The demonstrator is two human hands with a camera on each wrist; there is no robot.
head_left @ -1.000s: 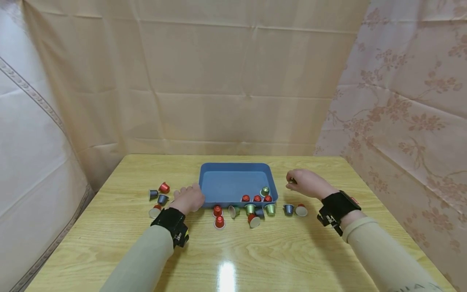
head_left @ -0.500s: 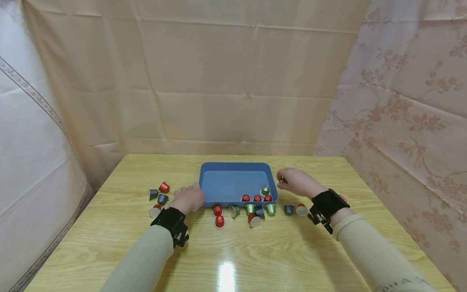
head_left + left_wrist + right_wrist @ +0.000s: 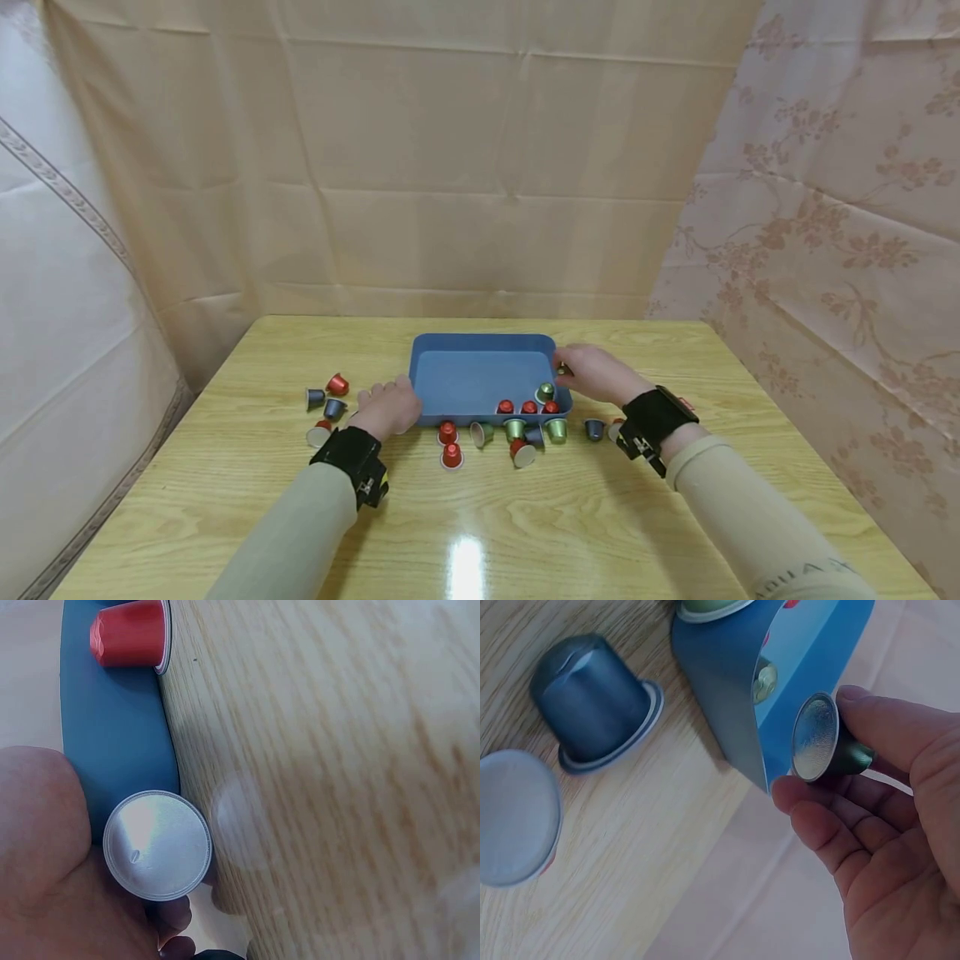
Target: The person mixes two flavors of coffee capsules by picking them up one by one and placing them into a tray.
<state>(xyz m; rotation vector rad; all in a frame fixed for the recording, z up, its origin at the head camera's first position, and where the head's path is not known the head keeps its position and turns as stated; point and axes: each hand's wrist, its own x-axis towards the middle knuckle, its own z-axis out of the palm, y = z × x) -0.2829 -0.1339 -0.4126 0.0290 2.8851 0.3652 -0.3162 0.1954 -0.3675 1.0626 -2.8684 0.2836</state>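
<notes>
In the head view my right hand (image 3: pixel 596 372) is over the right rim of the blue tray (image 3: pixel 483 418). Its thumb and fingers pinch a dark green coffee capsule (image 3: pixel 826 742), foil lid facing sideways in the right wrist view. Beside the tray's front left corner, my left hand (image 3: pixel 388 407) is curled around a coffee capsule (image 3: pixel 157 846). Only the silver lid of that one shows; its body is hidden. Inside the tray, red capsules (image 3: pixel 528 407) line the front right, with a green capsule (image 3: pixel 545 392) behind them.
Along the tray's front lie several red, green and blue capsules (image 3: pixel 452 456). Another group of capsules (image 3: pixel 335 409) lies left of my left hand. A blue capsule (image 3: pixel 592 701) and a red one with its pale lid showing (image 3: pixel 516 817) sit right of the tray.
My right hand has moved left with the green capsule, from beside the tray to over its right rim. The left hand has stayed in place.
</notes>
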